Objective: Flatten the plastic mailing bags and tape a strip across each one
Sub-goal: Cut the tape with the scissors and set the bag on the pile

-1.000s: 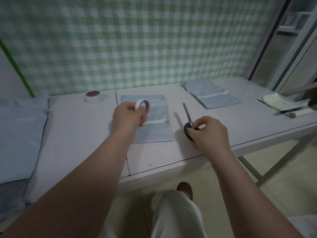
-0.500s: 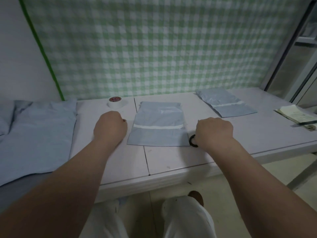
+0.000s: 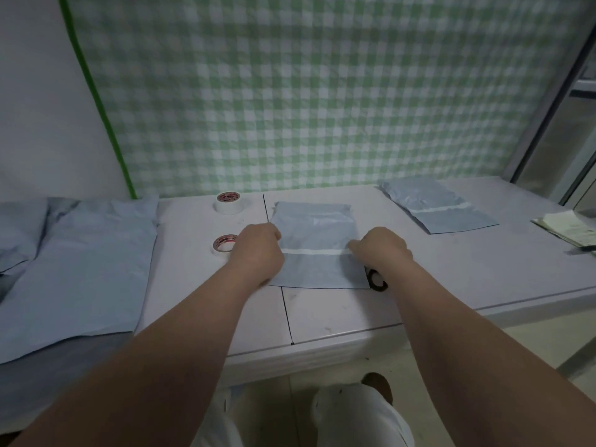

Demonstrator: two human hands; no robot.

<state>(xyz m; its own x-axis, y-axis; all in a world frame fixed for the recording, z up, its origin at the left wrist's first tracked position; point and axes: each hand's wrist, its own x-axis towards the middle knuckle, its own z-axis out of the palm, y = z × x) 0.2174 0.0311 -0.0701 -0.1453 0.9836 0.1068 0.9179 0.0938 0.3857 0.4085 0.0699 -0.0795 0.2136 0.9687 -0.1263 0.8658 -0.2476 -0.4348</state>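
Note:
A grey-blue mailing bag (image 3: pixel 317 227) lies flat on the white table (image 3: pixel 338 314) with a white tape strip (image 3: pixel 314 252) across it. My left hand (image 3: pixel 258 253) sits with curled fingers at the bag's left edge, by the strip's end. My right hand (image 3: pixel 382 250) is at the right edge, its thumb lying on the strip's other end and its fingers curled. A white tape roll (image 3: pixel 223 243) lies just left of my left hand. Black scissors (image 3: pixel 376 279) lie by my right wrist, mostly hidden. A second taped bag (image 3: pixel 442 209) lies at the back right.
Another tape roll (image 3: pixel 228 203) stands near the checked wall. A pile of grey-blue bags (image 3: pixel 74 262) covers the table's left end. Papers (image 3: pixel 571 230) lie at the far right. My legs show below the front edge of the table.
My left hand set the tape roll on the table and my right hand laid the scissors down. Both hands then moved onto the bag's side edges at the strip.

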